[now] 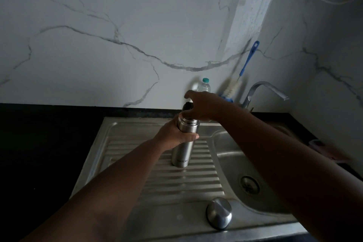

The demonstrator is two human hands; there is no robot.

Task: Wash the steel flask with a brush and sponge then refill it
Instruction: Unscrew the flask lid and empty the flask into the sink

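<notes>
The steel flask (pixel 181 143) stands upright on the ribbed draining board of the sink (pixel 157 186), its base on the ridges and its open threaded neck pointing up toward twelve o'clock; the long axis runs near vertical, leaning very slightly away from the camera. The left hand (pixel 174 133) grips it just below the neck, fingers (pixel 191 136) curled round the body. The right hand (pixel 202 106) hovers over the mouth with fingers bent around a dark stopper (pixel 187 106), apparently pinching it, just above the neck.

The polished wall looks rigid and smooth, so it is likely slippery once wet; a full wrap round the upper body, as now, seems the safest hold. It is tall and narrow on a ridged surface, so it could tip if let go carelessly.

The domed steel cap (pixel 219 213) lies at about five o'clock from the flask, well apart. The bottle brush (pixel 233 88) stands at about one o'clock beside the tap (pixel 263 89), with a plastic bottle (pixel 204 85) near it. The desk (pixel 49 143) is dark.
</notes>
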